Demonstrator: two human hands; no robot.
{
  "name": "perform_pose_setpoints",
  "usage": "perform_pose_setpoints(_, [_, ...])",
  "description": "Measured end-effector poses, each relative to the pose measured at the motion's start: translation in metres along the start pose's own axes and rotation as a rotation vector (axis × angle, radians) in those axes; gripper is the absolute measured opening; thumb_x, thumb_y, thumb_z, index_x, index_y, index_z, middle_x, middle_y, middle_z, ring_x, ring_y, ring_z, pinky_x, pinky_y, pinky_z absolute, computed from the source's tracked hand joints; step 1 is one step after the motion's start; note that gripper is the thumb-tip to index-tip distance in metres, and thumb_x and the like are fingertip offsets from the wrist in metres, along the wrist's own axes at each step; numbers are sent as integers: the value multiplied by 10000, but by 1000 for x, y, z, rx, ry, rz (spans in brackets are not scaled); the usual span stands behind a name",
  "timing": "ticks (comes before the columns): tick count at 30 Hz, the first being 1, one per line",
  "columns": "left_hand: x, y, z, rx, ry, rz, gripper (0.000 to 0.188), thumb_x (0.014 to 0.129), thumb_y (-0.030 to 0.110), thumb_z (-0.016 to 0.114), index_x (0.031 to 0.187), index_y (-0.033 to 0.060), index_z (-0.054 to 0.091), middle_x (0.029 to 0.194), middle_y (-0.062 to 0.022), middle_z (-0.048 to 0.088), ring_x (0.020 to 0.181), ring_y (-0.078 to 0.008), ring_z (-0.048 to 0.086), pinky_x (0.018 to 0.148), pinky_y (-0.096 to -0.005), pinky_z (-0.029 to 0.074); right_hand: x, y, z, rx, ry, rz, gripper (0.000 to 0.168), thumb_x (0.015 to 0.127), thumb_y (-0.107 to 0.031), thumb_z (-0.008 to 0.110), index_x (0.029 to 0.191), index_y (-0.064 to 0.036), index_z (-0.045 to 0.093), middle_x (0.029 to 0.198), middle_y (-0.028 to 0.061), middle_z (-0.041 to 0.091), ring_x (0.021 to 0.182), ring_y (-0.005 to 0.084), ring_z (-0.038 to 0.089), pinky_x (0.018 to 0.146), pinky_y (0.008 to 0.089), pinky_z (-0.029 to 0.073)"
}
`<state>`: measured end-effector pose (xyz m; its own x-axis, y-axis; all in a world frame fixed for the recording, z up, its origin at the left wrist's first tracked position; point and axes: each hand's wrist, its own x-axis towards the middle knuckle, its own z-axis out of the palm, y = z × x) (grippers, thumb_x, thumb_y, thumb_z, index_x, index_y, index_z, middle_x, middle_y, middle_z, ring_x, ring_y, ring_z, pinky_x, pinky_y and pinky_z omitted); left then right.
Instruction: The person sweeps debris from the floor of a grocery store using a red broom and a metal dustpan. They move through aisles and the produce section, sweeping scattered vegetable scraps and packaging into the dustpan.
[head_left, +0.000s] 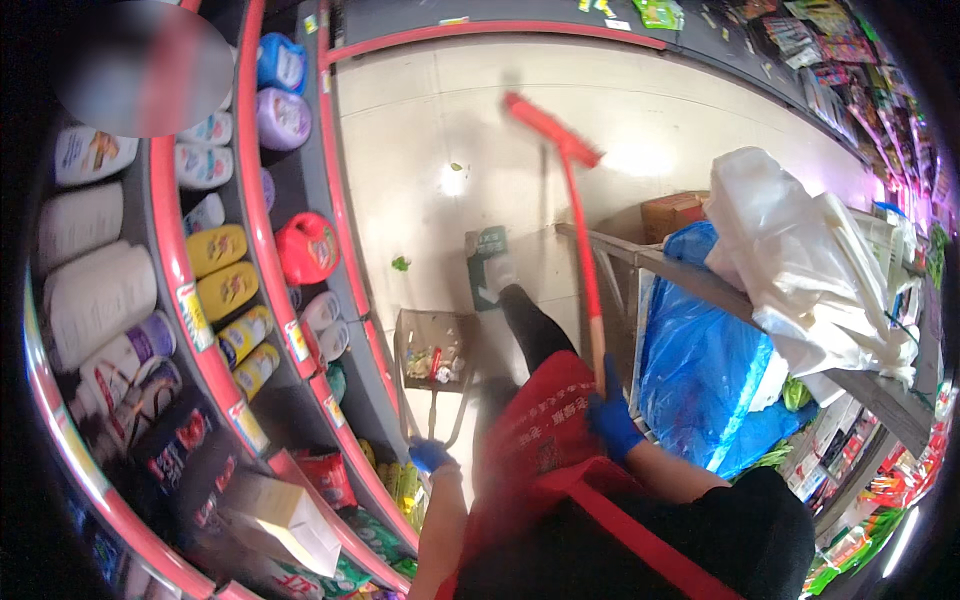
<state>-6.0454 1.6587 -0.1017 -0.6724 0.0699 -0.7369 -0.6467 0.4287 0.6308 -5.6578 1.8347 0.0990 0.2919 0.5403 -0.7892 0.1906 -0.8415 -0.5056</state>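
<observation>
My right hand (613, 420), in a blue glove, grips the wooden end of a long red handle. At the far end of that handle a red broom head (553, 133) is held over the pale floor, slightly blurred. My left hand (433, 454), also blue-gloved, holds the handle of a long-handled dustpan (435, 319). Scraps of litter (435, 365) lie in the pan. Beyond it a green leaf scrap (400, 263) lies on the floor, with a smaller scrap (456, 166) farther off. I wear a red apron (547, 420).
Shelves with red edges (244, 150) hold bottles and packs on the left. On the right stands a frame (694, 279) with blue plastic sheeting (690, 352) and white bags (795, 255). A cardboard box (673, 215) sits behind it. Low shelving (495, 28) borders the far floor.
</observation>
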Motion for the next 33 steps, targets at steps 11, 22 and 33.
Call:
perform_pose_setpoints(11, [-106, 42, 94, 607, 18, 148, 376, 831, 354, 398, 774, -3, 499, 560, -122, 522, 523, -215, 536, 411, -380, 435, 145, -13, 79, -35, -68, 47, 781, 738, 4, 433, 1289, -362, 18, 670, 127, 516, 486, 178, 506, 400, 309, 423])
perform_pose_setpoints(22, [-39, 24, 68, 806, -292, 347, 611, 813, 492, 316, 886, -75, 534, 786, -258, 559, 708, -345, 560, 557, -388, 447, -99, 99, 29, -423, -436, 99, 731, 720, 23, 435, 1305, -290, 129, 677, 131, 518, 463, 166, 470, 413, 302, 390])
perform_pose_setpoints(33, [-53, 22, 61, 925, -24, 393, 595, 808, 495, 324, 776, -40, 583, 649, -187, 584, 628, -317, 573, 571, -377, 451, -18, 4, 69, -820, -346, -187, 655, 739, -24, 381, 1310, -212, 121, 681, 190, 539, 533, 246, 535, 453, 342, 430])
